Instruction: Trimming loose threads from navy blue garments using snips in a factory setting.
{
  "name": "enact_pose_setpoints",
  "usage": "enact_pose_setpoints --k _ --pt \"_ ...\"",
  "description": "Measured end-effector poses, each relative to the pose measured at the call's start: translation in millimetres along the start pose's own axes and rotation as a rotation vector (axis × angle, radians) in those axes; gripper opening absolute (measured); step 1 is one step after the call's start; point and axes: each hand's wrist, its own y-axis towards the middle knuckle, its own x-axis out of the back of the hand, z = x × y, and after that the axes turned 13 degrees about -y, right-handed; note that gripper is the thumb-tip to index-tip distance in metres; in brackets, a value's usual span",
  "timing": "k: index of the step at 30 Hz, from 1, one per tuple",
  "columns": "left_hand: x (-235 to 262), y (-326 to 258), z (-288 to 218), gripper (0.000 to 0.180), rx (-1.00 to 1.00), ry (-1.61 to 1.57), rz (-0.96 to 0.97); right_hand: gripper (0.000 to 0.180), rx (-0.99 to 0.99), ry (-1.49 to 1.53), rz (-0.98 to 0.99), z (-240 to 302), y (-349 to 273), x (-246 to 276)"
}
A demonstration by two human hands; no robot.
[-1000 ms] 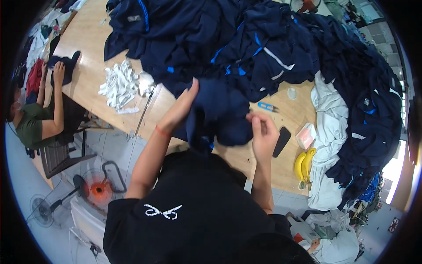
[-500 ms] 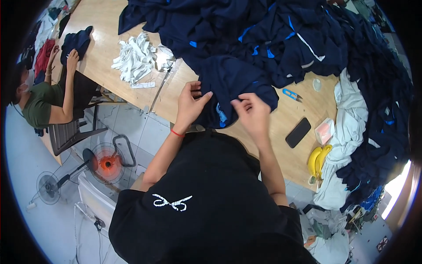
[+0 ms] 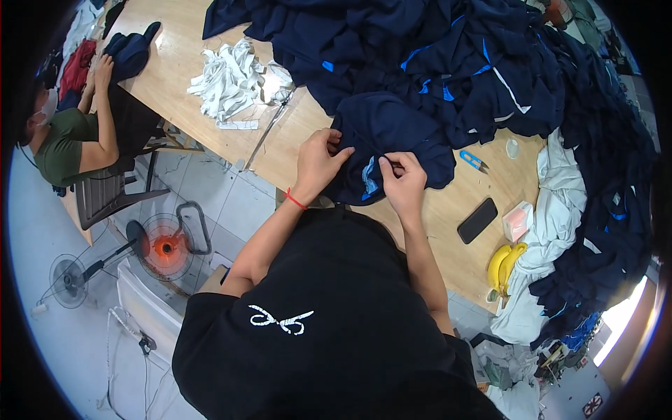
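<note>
A navy blue garment [image 3: 402, 124] lies bunched on the table's near edge in front of me, with a bright blue patch [image 3: 369, 176] showing between my hands. At its left edge, my left hand [image 3: 320, 166] closes thumb and fingers on the cloth. My right hand [image 3: 404, 183] pinches the fabric just right of the blue patch, fingers curled in. Whether the right fingertips also hold something small, such as a thread, is too fine to see. Blue-handled thread snips [image 3: 474, 162] rest on the table to the right of the garment.
A large heap of navy garments [image 3: 420, 49] covers the table's far side. White fabric strips [image 3: 227, 80] are piled at left. A black phone [image 3: 478, 220], a tissue pack [image 3: 518, 221] and bananas [image 3: 505, 266] sit at right. A co-worker [image 3: 77, 133] handles navy cloth at far left.
My right hand has moved slightly left and down, its fingers now closed on the cloth. My left hand keeps its hold. The co-worker's hands have come together on the navy cloth.
</note>
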Motion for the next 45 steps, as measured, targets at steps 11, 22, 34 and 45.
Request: enact_pose_setpoints --k 11,22,34,45 --pt "-2 1 -22 0.015 0.475 -0.702 0.172 0.021 0.561 -0.608 -0.1 26 -25 2" --pt "15 -8 -123 0.017 0.424 -1.065 0.359 0.025 0.56 -0.359 -0.154 69 -33 48" --pt "25 -22 -173 0.03 0.225 -0.96 0.604 0.028 0.623 -0.178 -0.398 121 -37 82" --pt "15 -12 -145 0.033 0.522 -1.403 0.61 0.056 0.182 0.194 -0.121 94 -49 48"
